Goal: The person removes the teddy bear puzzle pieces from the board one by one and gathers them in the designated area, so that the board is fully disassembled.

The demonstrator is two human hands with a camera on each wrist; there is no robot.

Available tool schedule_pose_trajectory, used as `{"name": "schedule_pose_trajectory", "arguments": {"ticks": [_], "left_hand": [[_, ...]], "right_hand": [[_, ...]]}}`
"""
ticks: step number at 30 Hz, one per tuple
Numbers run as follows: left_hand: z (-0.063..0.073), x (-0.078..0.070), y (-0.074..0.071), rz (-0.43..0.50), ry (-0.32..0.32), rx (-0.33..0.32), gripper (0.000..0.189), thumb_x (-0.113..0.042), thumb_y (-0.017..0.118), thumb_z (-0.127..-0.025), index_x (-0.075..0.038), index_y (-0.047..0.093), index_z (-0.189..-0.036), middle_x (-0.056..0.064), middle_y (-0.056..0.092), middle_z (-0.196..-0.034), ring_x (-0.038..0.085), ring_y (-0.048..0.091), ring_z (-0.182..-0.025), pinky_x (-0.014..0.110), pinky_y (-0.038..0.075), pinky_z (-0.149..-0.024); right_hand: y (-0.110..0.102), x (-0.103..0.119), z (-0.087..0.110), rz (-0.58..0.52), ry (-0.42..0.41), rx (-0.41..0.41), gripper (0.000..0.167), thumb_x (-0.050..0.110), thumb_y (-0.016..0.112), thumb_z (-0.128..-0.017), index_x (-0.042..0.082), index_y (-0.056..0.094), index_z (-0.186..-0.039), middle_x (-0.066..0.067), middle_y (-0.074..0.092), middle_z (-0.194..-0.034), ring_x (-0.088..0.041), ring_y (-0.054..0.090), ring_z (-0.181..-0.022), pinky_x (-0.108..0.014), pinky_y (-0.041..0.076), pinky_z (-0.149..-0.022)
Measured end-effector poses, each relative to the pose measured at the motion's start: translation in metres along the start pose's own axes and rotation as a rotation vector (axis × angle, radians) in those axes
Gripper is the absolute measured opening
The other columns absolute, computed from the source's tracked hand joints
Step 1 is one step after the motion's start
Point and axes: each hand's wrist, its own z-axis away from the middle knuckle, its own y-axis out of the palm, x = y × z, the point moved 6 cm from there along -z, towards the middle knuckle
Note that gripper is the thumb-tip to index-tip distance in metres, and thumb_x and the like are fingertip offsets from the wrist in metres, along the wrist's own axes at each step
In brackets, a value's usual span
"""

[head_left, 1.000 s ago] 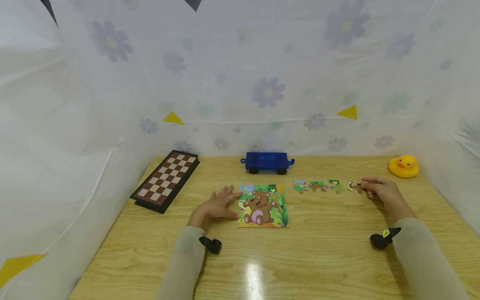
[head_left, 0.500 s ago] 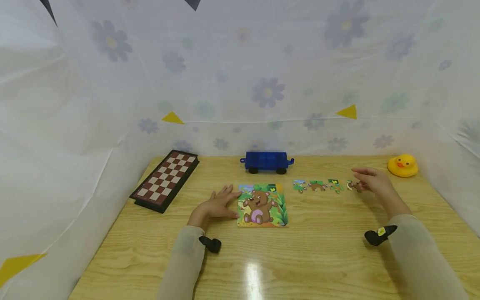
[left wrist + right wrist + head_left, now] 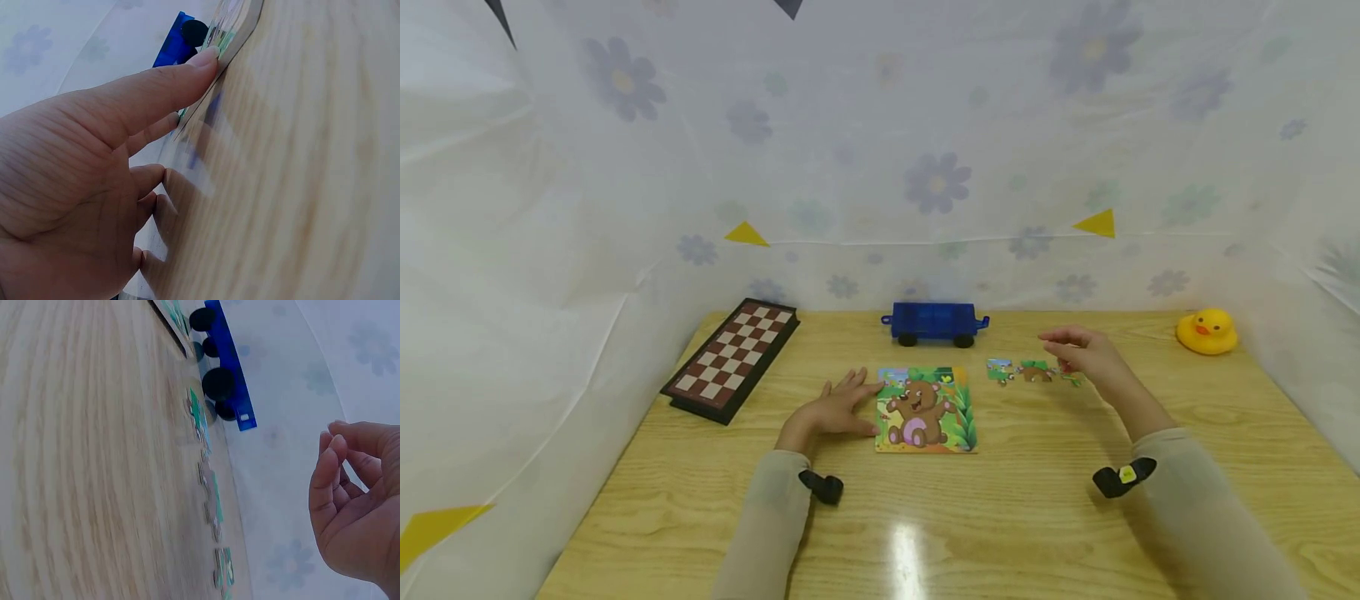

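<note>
In the head view my left hand (image 3: 835,408) lies at the left edge of a bear puzzle (image 3: 925,412), fingers spread. Its thumb (image 3: 203,57) touches the puzzle's side in the left wrist view. My right hand (image 3: 1093,362) hovers over the right end of a row of loose puzzle pieces. Its fingers are loosely curled, tips close together, and the right wrist view shows nothing between them. The leftmost piece (image 3: 1000,370) and the brown-green piece (image 3: 1035,372) beside it show fully. A third piece (image 3: 1072,382) is partly covered by the hand; a fourth is out of sight.
A blue toy wagon (image 3: 933,322) stands behind the puzzle. At the back left lies a folded chessboard (image 3: 730,354), and a yellow rubber duck (image 3: 1206,332) sits at the back right. A flowered white sheet (image 3: 850,167) rises behind the wooden table (image 3: 1000,517).
My right hand has left the rightmost puzzle piece and moved left over the row, raised above the table. My left hand and the bear puzzle have stayed put.
</note>
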Motion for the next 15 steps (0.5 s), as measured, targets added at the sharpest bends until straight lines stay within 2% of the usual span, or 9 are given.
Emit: {"name": "schedule_pose_trajectory", "arguments": {"ticks": [5,15], "left_hand": [[0.0,0.0,0.0,0.008,-0.004,0.001,0.08,-0.038,0.069,-0.085,-0.025,0.026,-0.151,0.01,-0.003,-0.158,0.025,-0.009,-0.144,0.055,-0.011,-0.11],[0.0,0.0,0.0,0.015,0.0,-0.002,0.079,-0.037,0.069,-0.086,-0.024,0.026,-0.151,0.01,-0.002,-0.158,0.025,-0.009,-0.144,0.055,-0.012,-0.11]], "right_hand": [[0.036,0.01,-0.003,0.001,-0.016,0.087,0.042,0.026,0.06,-0.095,-0.004,0.056,-0.124,-0.012,0.059,-0.089,-0.017,0.053,-0.063,-0.036,0.051,-0.064],[0.101,0.011,-0.009,-0.036,0.011,0.221,0.039,0.02,0.061,-0.094,-0.006,0.057,-0.123,-0.025,0.057,-0.091,-0.02,0.052,-0.061,-0.035,0.049,-0.06]]}}
